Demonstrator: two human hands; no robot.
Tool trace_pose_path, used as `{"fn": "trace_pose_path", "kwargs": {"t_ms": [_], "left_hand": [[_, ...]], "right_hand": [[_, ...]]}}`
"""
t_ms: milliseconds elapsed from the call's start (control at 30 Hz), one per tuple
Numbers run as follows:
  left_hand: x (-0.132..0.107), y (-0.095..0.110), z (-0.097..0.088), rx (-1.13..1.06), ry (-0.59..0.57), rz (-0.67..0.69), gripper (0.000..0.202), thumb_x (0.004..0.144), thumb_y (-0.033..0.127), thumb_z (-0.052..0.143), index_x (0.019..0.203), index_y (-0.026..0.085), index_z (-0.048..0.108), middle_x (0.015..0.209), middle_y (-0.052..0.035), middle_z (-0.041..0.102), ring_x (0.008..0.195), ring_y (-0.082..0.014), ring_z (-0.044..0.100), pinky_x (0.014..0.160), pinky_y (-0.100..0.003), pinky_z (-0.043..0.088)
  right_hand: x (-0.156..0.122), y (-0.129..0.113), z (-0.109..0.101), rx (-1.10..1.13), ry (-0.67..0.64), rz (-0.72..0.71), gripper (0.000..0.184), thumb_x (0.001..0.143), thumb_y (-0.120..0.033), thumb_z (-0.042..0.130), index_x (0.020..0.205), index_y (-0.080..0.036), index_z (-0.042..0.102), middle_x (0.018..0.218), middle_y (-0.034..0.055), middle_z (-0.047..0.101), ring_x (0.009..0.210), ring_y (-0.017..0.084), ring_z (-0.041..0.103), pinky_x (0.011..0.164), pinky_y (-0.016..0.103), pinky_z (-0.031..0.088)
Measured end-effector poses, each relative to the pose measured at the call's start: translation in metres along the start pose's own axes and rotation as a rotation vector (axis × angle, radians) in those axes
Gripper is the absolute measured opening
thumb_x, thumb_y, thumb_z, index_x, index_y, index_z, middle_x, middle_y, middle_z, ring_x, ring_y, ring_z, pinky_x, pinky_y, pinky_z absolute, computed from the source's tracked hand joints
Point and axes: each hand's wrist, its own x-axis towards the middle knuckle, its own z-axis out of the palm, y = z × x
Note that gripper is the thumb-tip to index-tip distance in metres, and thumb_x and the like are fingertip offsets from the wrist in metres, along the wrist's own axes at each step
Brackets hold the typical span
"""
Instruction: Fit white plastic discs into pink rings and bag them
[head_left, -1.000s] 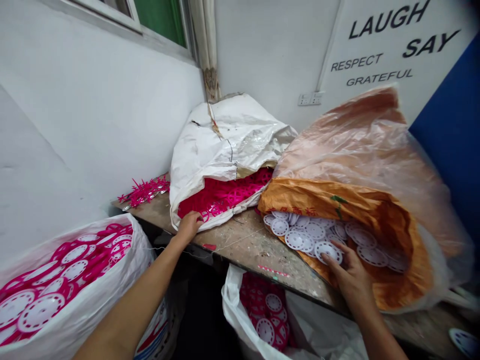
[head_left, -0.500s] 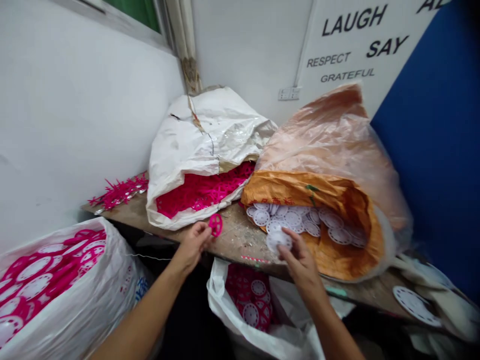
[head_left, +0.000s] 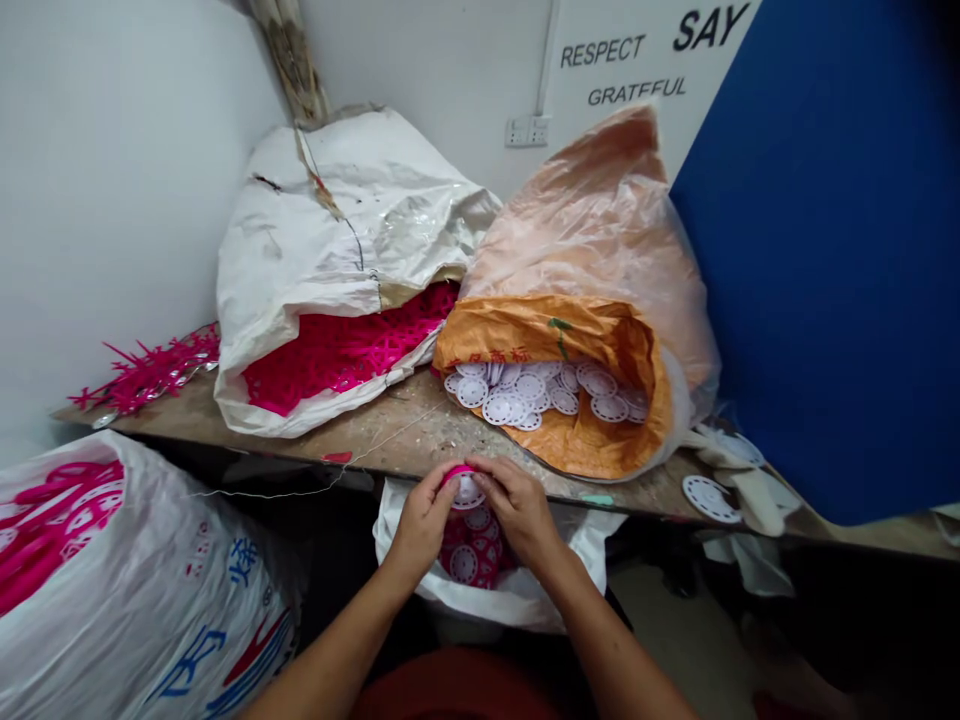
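Both hands meet over the table's front edge, above an open white sack (head_left: 517,605) of pink-and-white discs (head_left: 463,563). Between them is a white plastic disc (head_left: 468,492) set against a pink plastic ring (head_left: 457,470). My left hand (head_left: 426,515) pinches the left side of the pair. My right hand (head_left: 517,505) grips the right side, its thumb on the white face. Whether the two parts are fully joined cannot be made out. Behind the hands, loose white discs (head_left: 529,388) spill from an orange sack (head_left: 592,450).
A white sack (head_left: 322,215) of pink parts (head_left: 337,355) lies on the worn table (head_left: 390,425). At the left stands a large filled sack (head_left: 172,580). Pink pieces (head_left: 161,370) lie by the wall. One large white disc (head_left: 709,498) rests at right. A thin string (head_left: 300,493) crosses the edge.
My hands have come together from apart, bringing the pink ring and the white disc against each other over the lower sack. The view has tilted down and turned right.
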Motion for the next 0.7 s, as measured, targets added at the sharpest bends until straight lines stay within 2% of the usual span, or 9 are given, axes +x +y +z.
{"fn": "trace_pose_path", "kwargs": {"t_ms": [100, 233, 300, 400, 533, 633, 700], "left_hand": [[-0.001, 0.002, 0.001, 0.094, 0.022, 0.047, 0.031, 0.083, 0.036, 0.056, 0.106, 0.017, 0.064, 0.112, -0.0089, 0.065, 0.107, -0.0236, 0.058, 0.097, -0.036, 0.043], [-0.007, 0.004, 0.005, -0.130, -0.035, -0.120, 0.041, 0.078, 0.036, 0.062, 0.116, 0.021, 0.056, 0.114, -0.0080, 0.063, 0.101, -0.0235, 0.061, 0.078, -0.032, 0.053], [-0.011, 0.003, 0.006, -0.202, -0.059, -0.190, 0.046, 0.075, 0.035, 0.067, 0.117, 0.022, 0.054, 0.111, -0.0079, 0.065, 0.095, -0.0226, 0.064, 0.071, -0.029, 0.055], [-0.016, 0.001, 0.006, -0.200, -0.055, -0.207, 0.042, 0.073, 0.034, 0.068, 0.110, 0.018, 0.056, 0.100, -0.0077, 0.067, 0.084, -0.0204, 0.067, 0.068, -0.027, 0.055], [-0.019, -0.001, 0.005, -0.145, -0.045, -0.212, 0.038, 0.075, 0.034, 0.064, 0.108, 0.017, 0.054, 0.089, -0.0068, 0.068, 0.072, -0.0177, 0.067, 0.063, -0.026, 0.053], [-0.021, -0.001, -0.004, -0.076, -0.127, -0.242, 0.036, 0.078, 0.030, 0.059, 0.112, 0.019, 0.055, 0.085, -0.0060, 0.068, 0.068, -0.0163, 0.066, 0.059, -0.023, 0.050], [-0.018, 0.002, -0.019, 0.055, -0.201, -0.217, 0.038, 0.076, 0.026, 0.059, 0.114, 0.020, 0.057, 0.085, -0.0056, 0.069, 0.065, -0.0155, 0.065, 0.057, -0.022, 0.048]], "right_hand": [[0.003, 0.000, -0.003, 0.109, 0.001, 0.072, 0.021, 0.086, -0.027, 0.053, 0.099, -0.022, 0.068, 0.093, 0.0038, 0.069, 0.088, 0.018, 0.062, 0.079, 0.031, 0.048], [0.002, 0.004, -0.006, 0.329, 0.023, 0.257, 0.024, 0.086, -0.035, 0.051, 0.100, -0.020, 0.063, 0.076, 0.0010, 0.065, 0.059, 0.014, 0.058, 0.059, 0.027, 0.048], [-0.002, 0.005, -0.008, 0.393, -0.022, 0.296, 0.027, 0.084, -0.033, 0.053, 0.106, -0.020, 0.059, 0.081, 0.0008, 0.065, 0.058, 0.013, 0.057, 0.057, 0.027, 0.047], [-0.009, 0.005, -0.008, 0.290, -0.091, 0.243, 0.033, 0.080, -0.026, 0.058, 0.112, -0.022, 0.056, 0.091, 0.0016, 0.066, 0.076, 0.016, 0.061, 0.069, 0.028, 0.049], [-0.011, 0.000, -0.010, 0.137, -0.165, 0.190, 0.031, 0.081, -0.025, 0.056, 0.112, -0.023, 0.057, 0.090, 0.0012, 0.067, 0.082, 0.018, 0.062, 0.074, 0.029, 0.047], [0.006, 0.004, -0.021, 0.030, -0.270, 0.151, 0.035, 0.080, -0.031, 0.059, 0.114, -0.023, 0.058, 0.091, 0.0019, 0.067, 0.076, 0.017, 0.061, 0.069, 0.029, 0.047], [0.029, 0.015, -0.031, -0.129, -0.195, 0.120, 0.034, 0.081, -0.038, 0.057, 0.110, -0.022, 0.062, 0.089, 0.0037, 0.064, 0.071, 0.017, 0.059, 0.066, 0.030, 0.046]]}}
